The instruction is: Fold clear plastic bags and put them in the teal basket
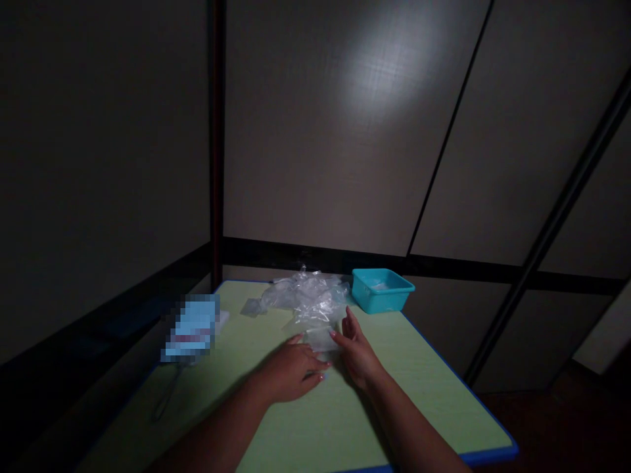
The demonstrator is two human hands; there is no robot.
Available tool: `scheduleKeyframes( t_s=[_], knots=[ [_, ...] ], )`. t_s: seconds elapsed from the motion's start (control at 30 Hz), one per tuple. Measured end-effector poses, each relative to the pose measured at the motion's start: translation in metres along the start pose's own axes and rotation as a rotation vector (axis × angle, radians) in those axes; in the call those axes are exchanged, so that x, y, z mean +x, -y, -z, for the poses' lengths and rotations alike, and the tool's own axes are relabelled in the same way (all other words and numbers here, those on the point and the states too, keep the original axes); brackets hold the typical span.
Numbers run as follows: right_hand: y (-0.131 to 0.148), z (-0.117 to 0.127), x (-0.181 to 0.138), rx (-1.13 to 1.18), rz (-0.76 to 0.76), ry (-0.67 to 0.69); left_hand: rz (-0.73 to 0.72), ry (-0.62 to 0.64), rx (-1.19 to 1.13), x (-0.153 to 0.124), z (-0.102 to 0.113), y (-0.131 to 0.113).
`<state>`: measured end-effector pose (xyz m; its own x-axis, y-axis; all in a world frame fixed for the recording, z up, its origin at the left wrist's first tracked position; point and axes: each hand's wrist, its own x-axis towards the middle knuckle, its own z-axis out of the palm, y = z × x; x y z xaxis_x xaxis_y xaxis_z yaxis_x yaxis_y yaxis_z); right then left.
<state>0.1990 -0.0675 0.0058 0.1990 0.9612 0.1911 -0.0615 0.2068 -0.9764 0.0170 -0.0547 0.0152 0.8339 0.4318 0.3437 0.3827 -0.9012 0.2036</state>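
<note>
Both my hands rest on a light green table (424, 394). My left hand (290, 371) lies palm down, fingers stretched toward a small clear plastic bag (321, 339) and touching its near edge. My right hand (355, 351) stands on its edge beside the same bag, fingers extended and thumb raised, touching its right side. Just beyond them lies a heap of crumpled clear plastic bags (310, 295). Whether either hand grips the bag is hard to tell in the dim light.
A teal plastic tub (382, 290) sits at the far right corner of the table. A single flat clear bag (253, 307) lies left of the heap. A blurred blue-and-white item (191, 327) is at the table's left edge. Dark wall panels stand behind.
</note>
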Motion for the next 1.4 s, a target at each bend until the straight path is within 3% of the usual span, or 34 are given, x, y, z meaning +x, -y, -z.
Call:
scheduleKeyframes(
  t_s=[0.13, 0.27, 0.43, 0.57, 0.67, 0.87, 1.0, 1.2, 1.4],
  knots=[
    [-0.002, 0.012, -0.003, -0.059, -0.048, 0.152, 0.006, 0.003, 0.025, -0.001, 0.001, -0.001],
    [-0.006, 0.022, -0.005, -0.38, 0.029, 0.283, 0.003, 0.005, 0.055, -0.001, 0.002, -0.001],
    [-0.014, 0.02, 0.0, -0.896, 0.131, 0.237, -0.012, 0.005, 0.055, -0.001, 0.001, -0.001],
    [-0.017, 0.018, 0.005, -1.067, 0.115, 0.193, -0.01, 0.01, 0.025, -0.001, -0.002, 0.002],
    [-0.018, 0.018, 0.01, -0.984, 0.108, 0.14, -0.017, 0.008, 0.002, -0.001, -0.004, 0.004],
    [-0.016, 0.016, 0.013, -0.466, 0.199, 0.126, -0.01, 0.02, -0.01, -0.002, -0.004, 0.005],
    [-0.015, 0.01, 0.01, -0.244, 0.155, 0.141, -0.011, 0.019, 0.003, -0.001, -0.004, 0.005],
    [-0.01, 0.003, 0.0, -0.2, 0.129, 0.199, -0.016, 0.024, 0.025, 0.0, -0.007, 0.006],
    [-0.013, -0.002, -0.003, -0.244, 0.175, 0.346, -0.007, 0.003, 0.056, 0.002, -0.003, 0.001]
  ],
)
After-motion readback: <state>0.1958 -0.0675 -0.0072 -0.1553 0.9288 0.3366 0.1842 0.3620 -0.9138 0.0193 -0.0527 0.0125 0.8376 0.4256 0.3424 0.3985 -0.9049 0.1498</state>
